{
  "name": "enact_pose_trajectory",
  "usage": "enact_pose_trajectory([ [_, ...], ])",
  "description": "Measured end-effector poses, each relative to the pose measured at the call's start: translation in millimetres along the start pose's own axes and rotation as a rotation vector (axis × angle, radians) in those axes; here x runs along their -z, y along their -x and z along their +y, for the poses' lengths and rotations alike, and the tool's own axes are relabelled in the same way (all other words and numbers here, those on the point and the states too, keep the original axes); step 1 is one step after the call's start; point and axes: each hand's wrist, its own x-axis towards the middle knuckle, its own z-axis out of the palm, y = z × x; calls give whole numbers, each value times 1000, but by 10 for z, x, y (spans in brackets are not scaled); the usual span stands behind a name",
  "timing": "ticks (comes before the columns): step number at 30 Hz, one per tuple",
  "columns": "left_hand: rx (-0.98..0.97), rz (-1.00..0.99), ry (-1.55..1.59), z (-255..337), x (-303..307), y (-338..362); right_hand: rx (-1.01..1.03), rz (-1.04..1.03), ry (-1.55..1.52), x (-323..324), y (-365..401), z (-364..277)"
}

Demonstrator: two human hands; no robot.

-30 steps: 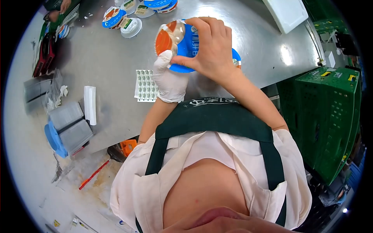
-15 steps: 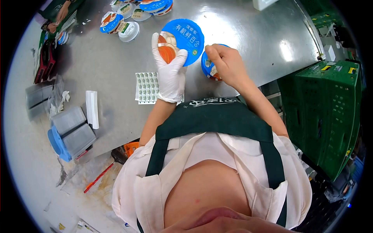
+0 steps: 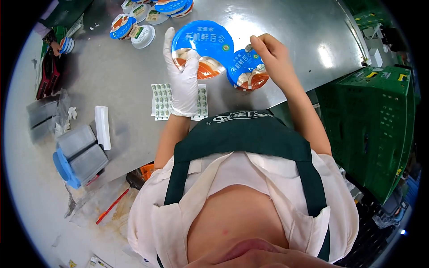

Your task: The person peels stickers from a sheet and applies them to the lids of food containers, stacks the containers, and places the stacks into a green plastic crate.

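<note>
L hand (image 3: 183, 76), in a white glove, is up off the steel table (image 3: 116, 76). Its fingers are spread wide and part-curled behind a round blue-lidded tub (image 3: 203, 44), w/ the thumb lying across the tub's clear lower front. So the tub is gripped btwn thumb and fingers, lid tilted up toward the camera. Orange and white contents show thru the clear part.

R hand (image 3: 275, 56), bare, is nearly closed. Thumb and forefinger tips pinch the top rim of a second tub (image 3: 248, 69), other fingers curled in. Can't tell if sth small sits btwn the fingertips too. Second tub is just to the R of the first, also tilted toward the camera, above the table's near edge. Rims touching or v. close, can't tell which.

Under the L wrist a sticker sheet (image 3: 161, 100) lies flat on the steel. More tubs (image 3: 134, 29) sit at the far L of the table, well apart from both hands. Green crates (image 3: 384, 125) stand to the R, off the table.
</note>
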Motion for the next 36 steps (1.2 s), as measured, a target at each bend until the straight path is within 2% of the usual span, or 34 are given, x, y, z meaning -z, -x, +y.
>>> enact_pose_trajectory([
  [2, -76, 60, -3, -8, -57, 51, -37, 22, -416, -29, 96, -59],
  [4, -89, 71, -17, -39, -107, 77, -41, -12, -446, -135, 137, -175],
  [6, -117, 91, -47, -72, -179, 100, -53, -55, -393, -272, 151, -178],
  [14, -201, 129, -126, -104, -352, 247, 63, 105, -351, -465, 106, -145],
  [16, -266, 114, -102, -78, -413, 296, 134, 173, -97, -502, 128, -134],
  [19, -281, 125, -162, -188, -396, 313, 230, 275, 75, -555, 133, -50],
  [22, -213, 166, -66, -235, -383, 316, 130, 348, 193, -447, 69, 4],
  [24, -207, 177, -45, -228, -423, 305, 102, 316, 142, -399, 40, 87],
  [26, -195, 181, -18, -234, -476, 260, -11, 51, -35, -363, 28, 141],
  [28, -309, 62, -139, -269, -504, 185, 47, 7, -132, -323, -25, 197],
  [30, -221, 27, -22, -255, -507, 113, 19, 1, -209, -105, -84, 229],
  [31, -149, -72, -16, -215, -505, 104, -1, -34, -73, 23, -96, 335],
  [33, 47, -222, -43, -127, -472, 115, -44, -103, -39, 225, 18, 409],
  [34, -15, -251, -100, -208, -438, 133, -72, -172, -4, 312, 58, 414],
  [36, 129, -324, -549, -265, -282, 136, -138, -252, 131, 387, 191, 499],
])
